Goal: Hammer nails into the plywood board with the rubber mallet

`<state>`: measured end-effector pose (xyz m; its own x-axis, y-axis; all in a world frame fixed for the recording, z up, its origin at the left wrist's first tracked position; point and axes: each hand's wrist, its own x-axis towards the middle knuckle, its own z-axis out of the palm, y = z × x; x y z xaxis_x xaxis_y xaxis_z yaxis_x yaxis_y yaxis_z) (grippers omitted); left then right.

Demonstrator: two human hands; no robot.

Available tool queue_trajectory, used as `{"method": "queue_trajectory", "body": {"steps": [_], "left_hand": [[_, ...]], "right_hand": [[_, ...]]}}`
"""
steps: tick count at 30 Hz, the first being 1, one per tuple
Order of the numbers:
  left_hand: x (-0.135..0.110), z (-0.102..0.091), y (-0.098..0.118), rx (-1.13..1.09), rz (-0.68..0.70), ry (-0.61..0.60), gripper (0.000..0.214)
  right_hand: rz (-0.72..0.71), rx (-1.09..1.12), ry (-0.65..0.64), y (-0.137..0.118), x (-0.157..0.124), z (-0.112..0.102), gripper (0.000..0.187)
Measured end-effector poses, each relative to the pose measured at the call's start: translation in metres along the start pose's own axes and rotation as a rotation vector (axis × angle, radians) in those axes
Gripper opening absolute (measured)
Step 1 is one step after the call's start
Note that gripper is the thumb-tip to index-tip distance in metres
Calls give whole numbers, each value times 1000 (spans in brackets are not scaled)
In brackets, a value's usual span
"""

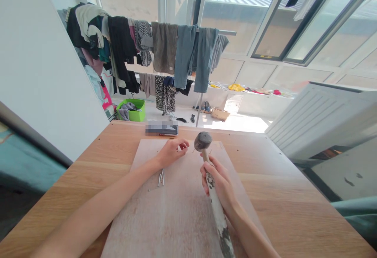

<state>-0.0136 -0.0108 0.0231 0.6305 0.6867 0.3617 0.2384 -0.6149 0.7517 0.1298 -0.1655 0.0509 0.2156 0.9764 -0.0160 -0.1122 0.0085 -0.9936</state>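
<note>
My right hand [216,175] is wrapped around the worn, white-painted handle of a rubber mallet [203,141]. Its dark head is raised over the far part of a pale wooden board [165,215]. Loosely curled, my left hand [174,152] rests at the board's far side, with a gap between thumb and fingers and nothing visible in it. Just right of its fingertips, a thin nail [193,150] seems to stand in the board, partly beside the mallet head. Several loose nails [160,178] lie on the board below my left wrist.
The board lies on a wooden table [282,195]. A dark box-like object [169,129], partly blurred out, sits by the table's far edge. Beyond are a drying rack with hanging clothes [185,53], a green basket [137,110] and a white ribbed panel [315,112] at right.
</note>
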Motion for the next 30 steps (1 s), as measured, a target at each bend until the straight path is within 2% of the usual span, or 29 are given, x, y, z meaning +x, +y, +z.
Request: {"method": "queue_trajectory", "body": {"steps": [12, 21, 30], "left_hand": [[0, 3, -8, -33, 20, -6, 13], [1, 1, -3, -93, -4, -7, 23], [1, 0, -1, -90, 26, -19, 23]], "right_hand": [[18, 16, -45, 2, 2, 3, 27], [67, 66, -64, 9, 4, 5, 48], [102, 44, -111, 12, 5, 5, 48]]}}
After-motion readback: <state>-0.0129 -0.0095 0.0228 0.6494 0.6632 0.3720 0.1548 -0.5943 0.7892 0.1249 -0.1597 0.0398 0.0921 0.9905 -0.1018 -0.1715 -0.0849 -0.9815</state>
